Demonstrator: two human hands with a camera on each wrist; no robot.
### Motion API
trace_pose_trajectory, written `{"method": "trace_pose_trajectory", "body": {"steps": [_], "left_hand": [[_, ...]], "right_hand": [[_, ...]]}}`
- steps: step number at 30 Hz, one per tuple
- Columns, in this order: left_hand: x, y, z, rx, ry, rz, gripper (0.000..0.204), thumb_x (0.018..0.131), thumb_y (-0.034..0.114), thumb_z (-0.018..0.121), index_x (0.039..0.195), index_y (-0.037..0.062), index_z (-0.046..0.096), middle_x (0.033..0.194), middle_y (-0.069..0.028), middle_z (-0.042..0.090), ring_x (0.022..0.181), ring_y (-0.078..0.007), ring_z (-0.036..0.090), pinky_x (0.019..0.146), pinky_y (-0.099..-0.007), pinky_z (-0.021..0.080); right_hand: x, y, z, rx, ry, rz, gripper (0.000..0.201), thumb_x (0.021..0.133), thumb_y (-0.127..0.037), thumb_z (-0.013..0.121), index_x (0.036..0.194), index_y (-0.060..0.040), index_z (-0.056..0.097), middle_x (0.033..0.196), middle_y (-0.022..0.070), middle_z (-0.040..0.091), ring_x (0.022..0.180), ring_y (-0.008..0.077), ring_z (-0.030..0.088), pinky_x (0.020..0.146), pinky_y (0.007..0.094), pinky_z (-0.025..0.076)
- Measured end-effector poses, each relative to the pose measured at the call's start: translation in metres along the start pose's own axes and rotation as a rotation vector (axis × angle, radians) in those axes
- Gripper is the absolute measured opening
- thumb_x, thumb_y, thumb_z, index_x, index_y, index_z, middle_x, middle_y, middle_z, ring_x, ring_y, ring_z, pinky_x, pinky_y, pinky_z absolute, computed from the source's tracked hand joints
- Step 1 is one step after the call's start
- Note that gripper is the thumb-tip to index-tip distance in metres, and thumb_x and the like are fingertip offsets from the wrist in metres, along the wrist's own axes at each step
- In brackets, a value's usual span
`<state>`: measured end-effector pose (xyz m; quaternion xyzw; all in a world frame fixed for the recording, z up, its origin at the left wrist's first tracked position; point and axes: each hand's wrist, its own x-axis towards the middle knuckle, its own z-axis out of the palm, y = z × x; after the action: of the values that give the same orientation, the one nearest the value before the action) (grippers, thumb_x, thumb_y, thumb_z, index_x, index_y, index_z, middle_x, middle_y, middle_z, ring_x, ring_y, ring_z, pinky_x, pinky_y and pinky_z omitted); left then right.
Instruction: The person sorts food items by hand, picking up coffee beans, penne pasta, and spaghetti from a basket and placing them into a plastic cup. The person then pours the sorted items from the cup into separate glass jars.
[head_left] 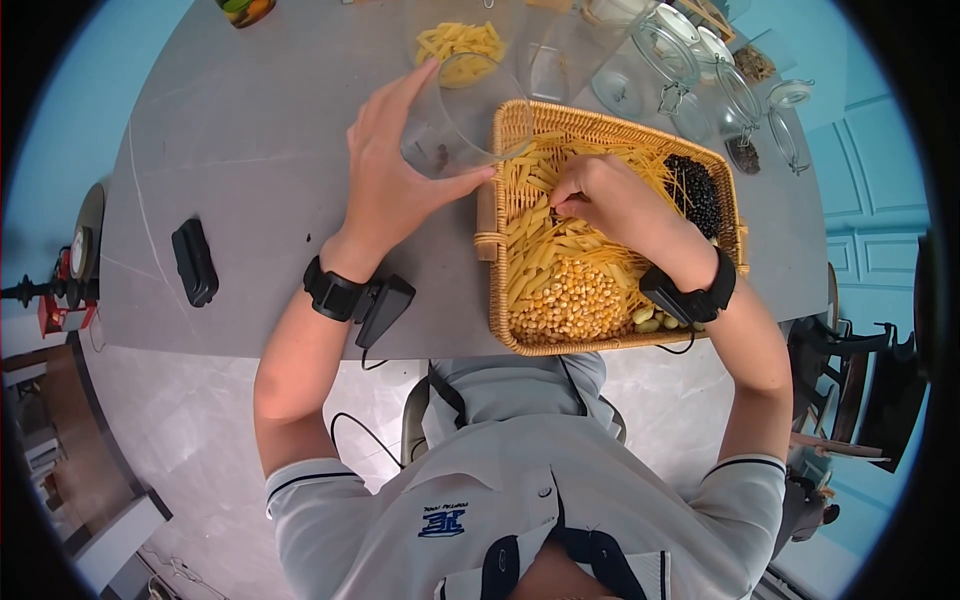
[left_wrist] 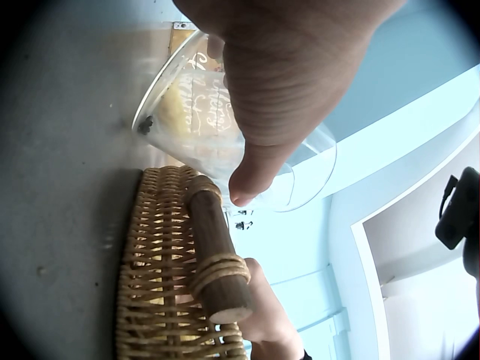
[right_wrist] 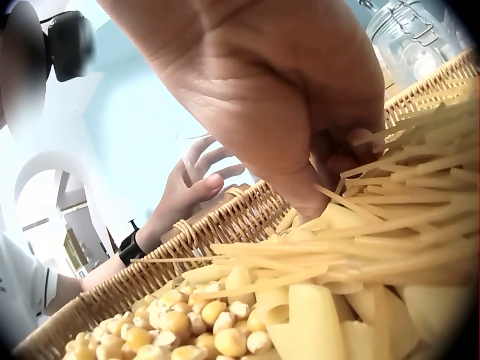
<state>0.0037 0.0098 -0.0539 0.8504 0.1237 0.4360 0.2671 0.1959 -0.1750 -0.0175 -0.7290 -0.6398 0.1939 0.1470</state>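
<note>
My left hand (head_left: pixel 385 175) is curled around a clear container (head_left: pixel 425 135), thumb and fingers spread on its side, just beyond the left wall of a wicker basket (head_left: pixel 615 120). In the left wrist view, the thumb presses the clear wall above the basket's wooden handle (left_wrist: pixel 214 247). Reaching down inside the basket, my right hand (head_left: pixel 625 205) pinches at the penne pasta (head_left: pixel 530 250); its bent fingertips partly hide what they grip. Corn kernels (head_left: pixel 570 300) lie at the near side, black beans (head_left: pixel 695 195) at the far right, and thin pasta strands (right_wrist: pixel 375 247) across the middle.
Penne (head_left: pixel 460 45) shows through clear material beyond my left hand. Clip-top glass jars (head_left: pixel 665 55) stand behind the basket at the right. A black case (head_left: pixel 194 262) lies on the grey table (head_left: pixel 250 180) at the left. Some nuts (head_left: pixel 652 320) sit in the basket's near right corner.
</note>
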Motion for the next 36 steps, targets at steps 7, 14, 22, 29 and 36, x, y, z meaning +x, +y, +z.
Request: {"method": "trace_pose_trajectory", "body": {"steps": [7,14,22,29,36], "left_hand": [[-0.002,-0.004,0.002,-0.046,0.007,-0.012,0.1,0.06,0.031,0.095,0.147,0.0156,0.047,0.136,-0.0084,0.056,0.126,-0.0289,0.051,0.105,-0.0441,0.037],[-0.002,-0.004,0.002,-0.04,0.006,-0.005,0.101,0.06,0.032,0.095,0.147,0.016,0.047,0.137,-0.0076,0.056,0.127,-0.0286,0.051,0.105,-0.0437,0.037],[-0.002,-0.005,0.003,-0.051,0.012,0.001,0.1,0.06,0.033,0.095,0.147,0.0164,0.047,0.137,-0.0076,0.056,0.126,-0.0289,0.051,0.105,-0.0438,0.036],[-0.002,-0.006,0.003,-0.05,0.021,0.005,0.099,0.061,0.032,0.094,0.147,0.0161,0.047,0.136,-0.0077,0.057,0.126,-0.0289,0.051,0.105,-0.044,0.036],[-0.001,-0.002,0.001,-0.042,-0.008,-0.023,0.1,0.061,0.032,0.094,0.147,0.0158,0.047,0.138,-0.0081,0.056,0.127,-0.0291,0.051,0.106,-0.0442,0.036]], "right_hand": [[0.001,-0.002,0.005,-0.084,0.033,-0.001,0.015,0.075,-0.003,0.078,0.089,0.0007,0.075,0.089,0.0168,0.07,0.086,0.0343,0.068,0.077,0.0389,0.053],[0.002,-0.007,0.009,-0.035,-0.009,0.07,0.015,0.074,-0.006,0.08,0.087,-0.0001,0.073,0.089,0.0157,0.069,0.087,0.0359,0.067,0.078,0.0416,0.052],[-0.002,-0.016,0.008,-0.265,-0.071,-0.076,0.01,0.085,-0.007,0.069,0.088,0.0019,0.064,0.098,0.017,0.062,0.099,0.0377,0.063,0.083,0.0434,0.05],[-0.013,-0.017,0.008,-0.404,0.039,-0.249,0.015,0.09,-0.007,0.063,0.097,0.0054,0.058,0.099,0.02,0.059,0.1,0.0397,0.061,0.086,0.0437,0.049],[0.009,-0.021,-0.038,0.075,0.255,-0.067,0.016,0.095,-0.009,0.065,0.104,0.0037,0.062,0.086,0.0137,0.065,0.079,0.0245,0.064,0.074,0.034,0.05]]}}
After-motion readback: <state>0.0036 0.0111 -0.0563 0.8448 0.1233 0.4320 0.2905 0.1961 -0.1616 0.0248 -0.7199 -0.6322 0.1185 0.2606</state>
